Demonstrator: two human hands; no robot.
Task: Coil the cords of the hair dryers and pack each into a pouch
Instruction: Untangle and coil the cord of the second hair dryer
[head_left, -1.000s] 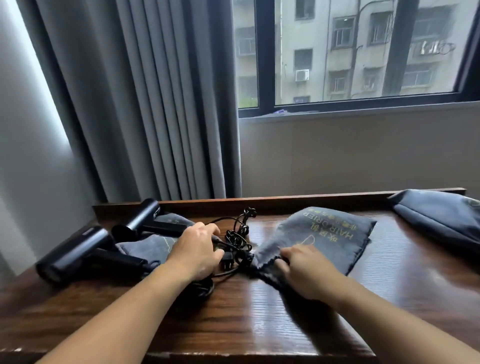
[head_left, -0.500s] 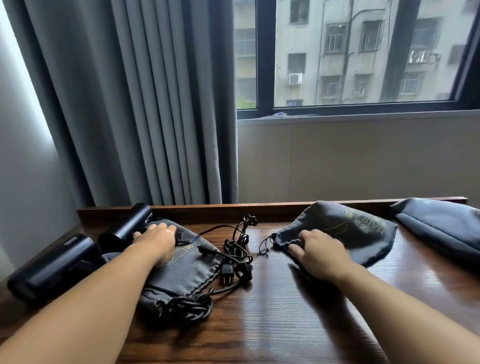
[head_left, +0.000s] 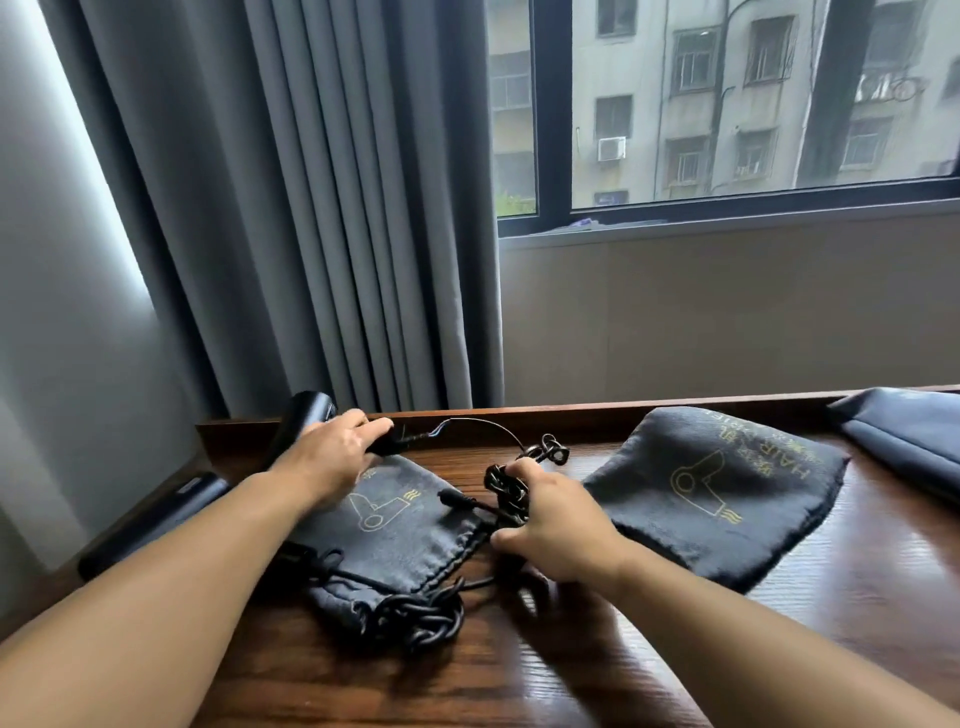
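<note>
**Untangle first, then coil**

The left hand (head_left: 332, 460) is curled round the handle of a dryer (head_left: 304, 418). The right hand (head_left: 558, 530) is closed on a knotted clump of its cord (head_left: 506, 488); a thin run of cord arcs between the two hands.

As I judge it, the step in hand is gathering this cord. It would go best with the dryer held steady by the left hand and the knots shaken loose from the handle end outward. Even loops can then be laid into the right palm, without pulling hard where the cord leaves the handle. The plug end lies just left of the right hand and should go in last.

A pouch (head_left: 400, 525) lies under the left wrist, its mouth toward the person. A second dryer (head_left: 156, 525) lies left of the left forearm, and a cord bundle (head_left: 421, 616) sits between the forearms. A second pouch (head_left: 717, 499) lies right of the right hand, with a third pouch (head_left: 904, 436) further right.

All of this rests on a dark wooden table (head_left: 571, 665) with a raised back edge. Beyond the hands hang a grey curtain (head_left: 311, 208) and a window (head_left: 727, 104) facing a building.
</note>
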